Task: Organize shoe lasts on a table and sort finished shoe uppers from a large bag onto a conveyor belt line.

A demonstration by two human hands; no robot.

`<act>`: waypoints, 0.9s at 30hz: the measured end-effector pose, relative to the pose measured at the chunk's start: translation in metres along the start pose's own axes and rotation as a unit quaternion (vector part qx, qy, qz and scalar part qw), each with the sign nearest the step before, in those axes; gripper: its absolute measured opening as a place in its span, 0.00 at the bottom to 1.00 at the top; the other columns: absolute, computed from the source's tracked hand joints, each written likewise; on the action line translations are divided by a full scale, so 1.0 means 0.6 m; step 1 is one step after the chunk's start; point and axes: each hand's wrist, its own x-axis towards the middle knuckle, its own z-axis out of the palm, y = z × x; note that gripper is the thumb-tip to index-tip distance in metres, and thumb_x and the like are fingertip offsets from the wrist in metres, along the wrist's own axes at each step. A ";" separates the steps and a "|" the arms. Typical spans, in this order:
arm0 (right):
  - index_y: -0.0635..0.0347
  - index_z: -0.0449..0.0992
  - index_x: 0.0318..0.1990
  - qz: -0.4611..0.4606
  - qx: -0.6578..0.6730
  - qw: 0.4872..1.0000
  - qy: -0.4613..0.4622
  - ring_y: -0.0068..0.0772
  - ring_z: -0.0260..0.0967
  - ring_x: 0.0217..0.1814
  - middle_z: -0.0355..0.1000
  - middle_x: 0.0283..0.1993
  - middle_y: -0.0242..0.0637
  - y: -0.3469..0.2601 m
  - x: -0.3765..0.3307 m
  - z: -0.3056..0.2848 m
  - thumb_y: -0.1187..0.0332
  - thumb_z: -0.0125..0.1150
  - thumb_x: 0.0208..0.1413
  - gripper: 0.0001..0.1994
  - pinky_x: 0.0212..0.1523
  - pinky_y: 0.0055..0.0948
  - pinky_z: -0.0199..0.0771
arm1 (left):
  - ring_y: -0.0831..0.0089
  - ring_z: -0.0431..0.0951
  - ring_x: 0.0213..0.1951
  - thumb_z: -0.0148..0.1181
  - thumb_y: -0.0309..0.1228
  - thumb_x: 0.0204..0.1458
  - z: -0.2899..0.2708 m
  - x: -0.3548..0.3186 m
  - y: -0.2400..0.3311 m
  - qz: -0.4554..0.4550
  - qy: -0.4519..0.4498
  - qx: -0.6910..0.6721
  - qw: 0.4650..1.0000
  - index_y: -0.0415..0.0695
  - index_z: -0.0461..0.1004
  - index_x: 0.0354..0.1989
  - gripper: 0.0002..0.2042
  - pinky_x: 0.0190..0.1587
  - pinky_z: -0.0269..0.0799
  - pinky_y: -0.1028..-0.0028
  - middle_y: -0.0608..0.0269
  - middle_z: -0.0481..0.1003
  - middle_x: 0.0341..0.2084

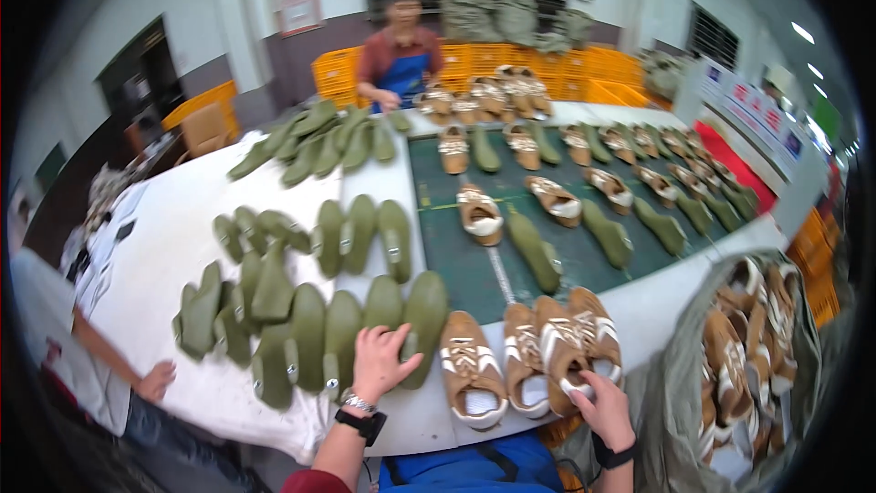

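My left hand lies over the lower ends of two green insoles, a middle insole and a right-hand insole. Its fingers are spread, touching them without gripping. More insoles lie in rows and a loose heap to its left. My right hand is closed on the heel of a brown sneaker with white stripes, fingers at its opening. Against that shoe stand another sneaker on its left and a third sneaker on its right. Farther left is a separate sneaker.
A green conveyor belt carries rows of sneakers paired with insoles. At right a grey sack holds more sneakers. Across the table a person in a blue apron stands before orange crates. Another person's hand shows at left.
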 end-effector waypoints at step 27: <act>0.57 0.75 0.40 -0.207 0.006 0.967 -0.149 0.46 0.70 0.38 0.72 0.33 0.42 -0.122 0.025 0.047 0.65 0.63 0.44 0.14 0.36 0.38 0.70 | 0.61 0.69 0.46 0.61 0.44 0.40 -0.003 -0.012 0.000 -0.036 0.001 -0.015 0.999 0.47 0.70 0.49 0.26 0.57 0.55 0.58 0.61 0.75 0.31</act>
